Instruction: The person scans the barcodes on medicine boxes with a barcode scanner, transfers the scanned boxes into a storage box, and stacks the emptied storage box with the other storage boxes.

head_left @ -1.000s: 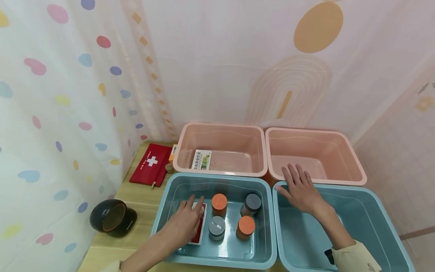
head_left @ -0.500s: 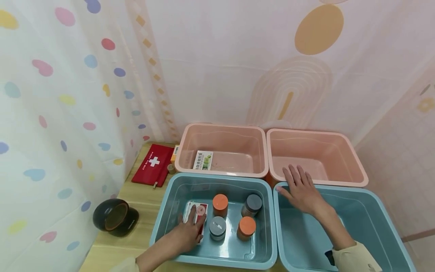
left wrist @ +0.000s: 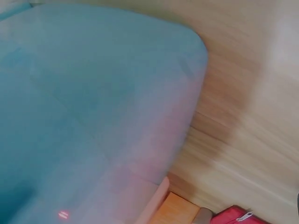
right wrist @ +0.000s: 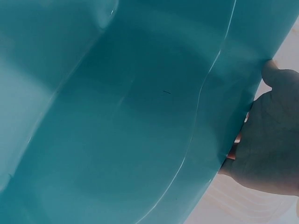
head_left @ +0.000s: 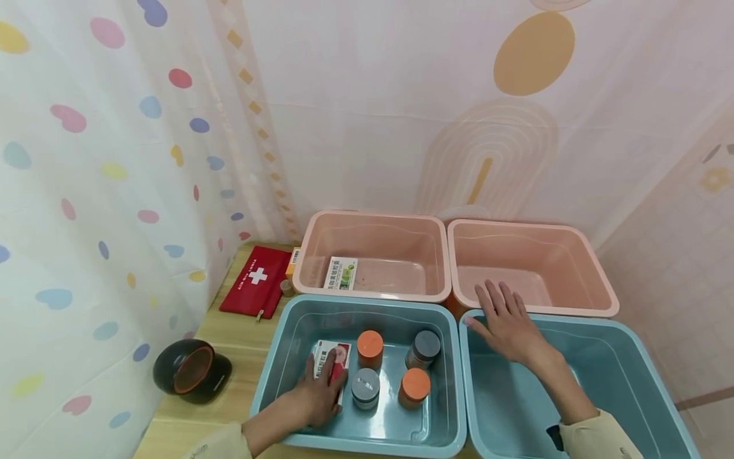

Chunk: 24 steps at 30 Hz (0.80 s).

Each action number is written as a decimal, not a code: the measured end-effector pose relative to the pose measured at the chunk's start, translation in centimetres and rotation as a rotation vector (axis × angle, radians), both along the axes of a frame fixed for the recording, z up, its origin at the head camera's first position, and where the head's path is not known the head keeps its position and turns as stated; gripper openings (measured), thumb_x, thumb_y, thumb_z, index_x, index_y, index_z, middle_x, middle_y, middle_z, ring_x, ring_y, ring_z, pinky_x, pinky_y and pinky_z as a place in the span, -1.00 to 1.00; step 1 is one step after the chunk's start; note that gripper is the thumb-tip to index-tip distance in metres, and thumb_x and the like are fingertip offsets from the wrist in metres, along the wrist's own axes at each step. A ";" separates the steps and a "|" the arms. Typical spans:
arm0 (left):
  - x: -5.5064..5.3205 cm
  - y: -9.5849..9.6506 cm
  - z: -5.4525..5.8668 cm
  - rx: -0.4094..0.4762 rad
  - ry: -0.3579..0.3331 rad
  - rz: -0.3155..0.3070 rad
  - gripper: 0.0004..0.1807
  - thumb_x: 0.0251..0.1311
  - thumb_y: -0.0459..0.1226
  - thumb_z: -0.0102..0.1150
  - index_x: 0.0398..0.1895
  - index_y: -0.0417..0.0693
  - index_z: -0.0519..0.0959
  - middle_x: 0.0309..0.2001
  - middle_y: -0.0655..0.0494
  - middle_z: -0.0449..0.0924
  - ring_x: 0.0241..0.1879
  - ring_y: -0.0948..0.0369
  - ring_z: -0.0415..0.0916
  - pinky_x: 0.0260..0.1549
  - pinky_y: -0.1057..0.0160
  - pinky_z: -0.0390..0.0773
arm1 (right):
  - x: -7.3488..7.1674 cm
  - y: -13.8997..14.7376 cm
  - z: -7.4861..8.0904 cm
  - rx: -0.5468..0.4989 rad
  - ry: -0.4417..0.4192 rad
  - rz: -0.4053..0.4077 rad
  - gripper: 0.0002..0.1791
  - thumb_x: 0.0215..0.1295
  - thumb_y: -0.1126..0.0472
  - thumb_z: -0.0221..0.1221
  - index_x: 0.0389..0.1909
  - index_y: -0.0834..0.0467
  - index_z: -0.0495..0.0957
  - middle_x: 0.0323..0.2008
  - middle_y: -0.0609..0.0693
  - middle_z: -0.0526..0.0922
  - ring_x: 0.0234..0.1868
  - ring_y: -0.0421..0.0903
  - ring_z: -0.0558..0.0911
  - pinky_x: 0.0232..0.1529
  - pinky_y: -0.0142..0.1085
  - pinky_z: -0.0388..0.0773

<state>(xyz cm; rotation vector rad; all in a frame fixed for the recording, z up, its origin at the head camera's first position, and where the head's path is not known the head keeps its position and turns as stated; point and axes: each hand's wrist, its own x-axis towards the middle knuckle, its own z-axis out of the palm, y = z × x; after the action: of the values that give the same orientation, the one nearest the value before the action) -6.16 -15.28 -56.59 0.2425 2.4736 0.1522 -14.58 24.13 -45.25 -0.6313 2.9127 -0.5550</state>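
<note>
In the head view my left hand (head_left: 316, 396) is inside the left blue bin (head_left: 287, 331). Its fingers straddle a white and red medicine box (head_left: 325, 352) lying on the bin floor, gripping it by its sides; the palm hides the lower part. Close to the fingers stand jars with orange lids (head_left: 369, 343) and grey lids (head_left: 366, 384). My right hand (head_left: 510, 325) rests with straight, spread fingers on the back rim of the right blue bin (head_left: 608, 357), and the right wrist view shows this hand (right wrist: 271, 130) at the rim.
Two pink bins (head_left: 375, 220) stand behind the blue ones, the left holding a white and green box (head_left: 341, 273). On the wooden table (head_left: 246, 347) lie a red first aid pouch (head_left: 255, 280), an orange box (head_left: 293, 260) and a dark bowl-shaped object (head_left: 192, 370). Patterned curtains hang behind.
The left hand has drawn back slightly towards me and spread around the medicine box. More of the box's printed face shows now. The right hand has stayed on the rim.
</note>
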 end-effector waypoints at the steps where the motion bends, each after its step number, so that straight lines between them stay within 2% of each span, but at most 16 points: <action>1: -0.1 -0.1 0.0 0.007 0.007 0.002 -0.24 0.53 0.03 0.30 0.70 0.14 0.32 0.75 -0.29 -0.06 0.63 -0.55 0.01 0.48 -0.47 0.33 | 0.0 -0.1 0.0 0.008 -0.004 -0.003 0.00 0.67 -0.36 -0.01 0.68 0.39 0.12 0.67 0.53 0.06 0.68 0.59 -0.03 0.62 0.51 -0.11; 5: -0.6 -0.4 -0.4 0.046 0.030 0.006 -0.25 0.57 -0.04 0.26 0.74 0.35 0.24 0.73 -0.38 -0.04 0.54 -0.58 0.20 0.53 -0.60 0.06 | 0.0 -0.5 0.4 0.024 -0.020 -0.010 -0.09 0.66 -0.13 0.16 0.68 0.42 0.12 0.68 0.52 0.05 0.68 0.59 -0.02 0.63 0.50 -0.11; 7: -0.9 -0.5 -0.8 0.077 0.030 0.017 -0.27 0.58 -0.07 0.26 0.72 0.43 0.27 0.73 -0.41 -0.06 0.52 -0.57 0.25 0.51 -0.64 0.02 | 0.0 -0.7 0.5 0.022 -0.017 -0.010 -0.10 0.64 -0.09 0.19 0.67 0.43 0.13 0.68 0.53 0.06 0.68 0.60 -0.01 0.62 0.51 -0.10; 11: -1.5 -0.6 -2.0 0.130 0.011 0.037 -0.34 0.59 -0.10 0.24 0.68 0.44 0.37 0.73 -0.41 -0.11 0.50 -0.61 0.24 0.38 -0.58 0.36 | 0.1 -0.6 0.4 0.024 -0.010 -0.010 -0.10 0.66 -0.13 0.15 0.67 0.43 0.12 0.67 0.53 0.05 0.67 0.60 -0.02 0.62 0.51 -0.10; 14: -2.1 -0.8 -3.0 0.179 0.018 0.035 -0.41 0.60 -0.10 0.21 0.63 0.34 0.45 0.71 -0.47 -0.07 0.42 -0.64 0.33 0.23 -0.55 0.52 | 0.2 -0.5 0.5 0.027 -0.008 -0.011 -0.10 0.67 -0.12 0.15 0.67 0.43 0.12 0.67 0.54 0.06 0.67 0.61 -0.01 0.61 0.51 -0.09; 18: -2.8 -0.6 -3.8 0.215 0.075 0.029 -0.57 0.59 -0.12 0.23 0.45 0.19 0.66 0.60 -0.58 0.15 0.15 -0.50 0.63 0.19 -0.58 0.53 | 0.1 -0.5 0.6 0.043 -0.009 -0.016 -0.11 0.66 -0.06 0.18 0.68 0.43 0.11 0.68 0.53 0.06 0.67 0.60 -0.01 0.62 0.51 -0.09; 20: -2.9 -0.7 -3.3 0.225 0.115 0.032 -0.65 0.58 -0.15 0.25 0.32 0.12 0.75 0.54 -0.60 0.25 0.10 -0.41 0.67 0.14 -0.58 0.56 | -0.1 -0.4 0.1 0.054 -0.004 -0.016 -0.11 0.66 -0.05 0.19 0.68 0.43 0.10 0.68 0.53 0.05 0.67 0.60 -0.02 0.62 0.51 -0.10; 22: -2.6 -0.6 -1.9 0.229 0.153 0.048 -0.70 0.55 -0.18 0.28 0.23 0.03 0.79 0.50 -0.59 0.31 0.09 -0.39 0.67 0.12 -0.59 0.57 | -0.1 -0.4 0.0 0.045 -0.003 -0.013 -0.11 0.65 -0.04 0.19 0.68 0.43 0.10 0.68 0.53 0.05 0.67 0.61 -0.02 0.62 0.51 -0.11; 24: -2.0 -0.5 0.3 0.225 0.193 0.065 -0.72 0.54 -0.19 0.30 0.18 -0.02 0.80 0.50 -0.56 0.34 0.13 -0.47 0.62 0.12 -0.62 0.54 | 0.0 -0.5 0.2 0.044 -0.003 -0.014 -0.12 0.65 -0.03 0.19 0.68 0.43 0.11 0.67 0.54 0.06 0.67 0.61 -0.01 0.62 0.51 -0.10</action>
<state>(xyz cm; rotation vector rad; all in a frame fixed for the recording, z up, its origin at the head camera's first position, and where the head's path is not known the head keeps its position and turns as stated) -8.15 -15.74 -56.30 0.2840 2.6570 0.4559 -14.58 23.63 -45.00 -0.6039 2.9196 -0.4918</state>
